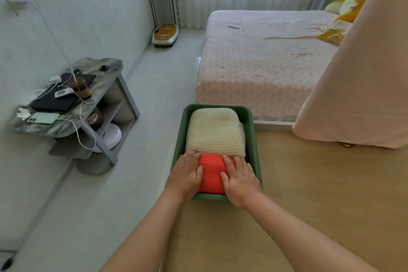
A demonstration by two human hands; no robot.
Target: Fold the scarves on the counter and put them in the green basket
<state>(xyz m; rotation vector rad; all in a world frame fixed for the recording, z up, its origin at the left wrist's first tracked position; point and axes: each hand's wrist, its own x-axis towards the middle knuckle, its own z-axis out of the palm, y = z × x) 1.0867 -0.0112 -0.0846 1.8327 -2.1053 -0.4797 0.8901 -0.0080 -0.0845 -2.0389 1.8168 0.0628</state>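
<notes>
A green basket [252, 130] stands at the left edge of the wooden counter [309, 194]. A folded cream knitted scarf [215, 131] fills its far half. A folded red scarf [210, 174] lies in the near half. My left hand [186, 172] presses flat on the red scarf's left side, fingertips reaching the cream scarf. My right hand [239, 178] presses flat on its right side. Both hands have straight fingers.
A pink cloth [357, 86] hangs down at the right over the counter's far end. Beyond it is a pink bed [260, 62]. A grey side table [72, 99] with a laptop, phone, cup and cables stands on the floor to the left.
</notes>
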